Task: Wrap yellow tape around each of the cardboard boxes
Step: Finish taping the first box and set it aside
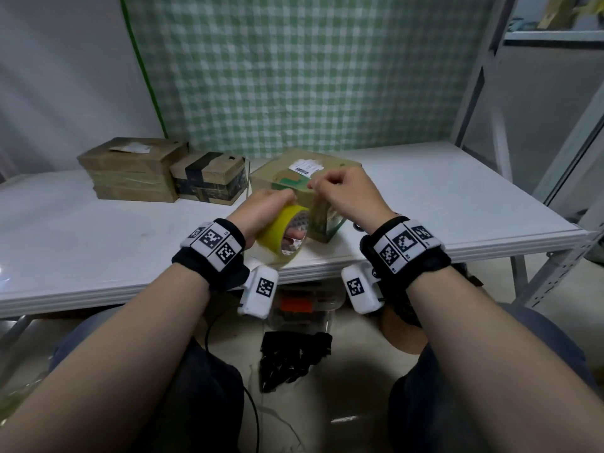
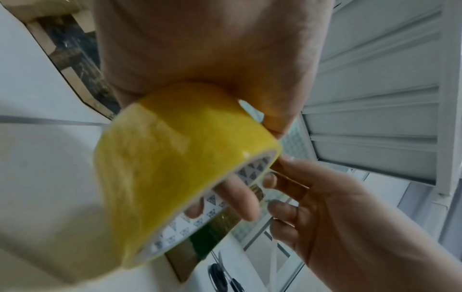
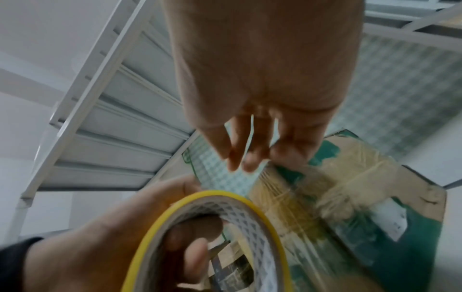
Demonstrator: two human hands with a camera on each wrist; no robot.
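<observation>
The tape roll (image 1: 283,231) sits in my left hand (image 1: 261,209), lifted just over the near edge of the table (image 1: 457,197), right in front of the box (image 1: 305,188) with the green print and the white label (image 1: 306,165). My left fingers (image 2: 237,197) are hooked through the roll's core while the thumb lies on the yellow outer face, so the roll is gripped from inside and out. In the right wrist view the printed inner liner of the core shows, with the box close behind it.

My right hand (image 1: 343,194) is up at the box's top near edge, fingers curled with the tips drawn together. It looks like a pinch on a pale strip between roll and box, but the blur will not let me be sure what is caught there.

Well to the left on the table stand two more boxes, touching each other: a brown one (image 1: 130,168) and a smaller one crossed with black tape (image 1: 209,176). Scissors (image 2: 220,276) lie on the table just right of the green-printed box. A green checked cloth (image 1: 310,67) hangs behind, and a metal rack (image 1: 539,93) stands at the right.
</observation>
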